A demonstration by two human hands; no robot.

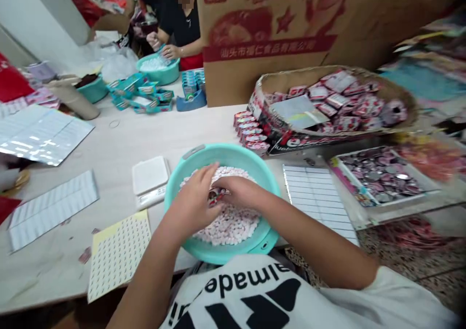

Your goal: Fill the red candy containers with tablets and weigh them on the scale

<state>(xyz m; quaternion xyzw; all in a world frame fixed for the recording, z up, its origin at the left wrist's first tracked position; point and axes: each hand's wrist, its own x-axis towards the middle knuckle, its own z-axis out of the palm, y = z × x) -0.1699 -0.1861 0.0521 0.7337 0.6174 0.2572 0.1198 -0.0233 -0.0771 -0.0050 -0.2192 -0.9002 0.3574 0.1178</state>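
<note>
Sm. pack (217,196): between L hand (191,200) and R hand (238,190), over basin (264,179) w/ white pcs (236,227). Each hand's grip: can't tell. Prob. light, thin-walled, crushable; hold by side edges, min. pressure.

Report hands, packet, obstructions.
Left hand and right hand over turquoise basin. Small printed packet between them, above white pieces; exact grip unclear. White scale beside basin; nothing seen blocking the hands.
</note>
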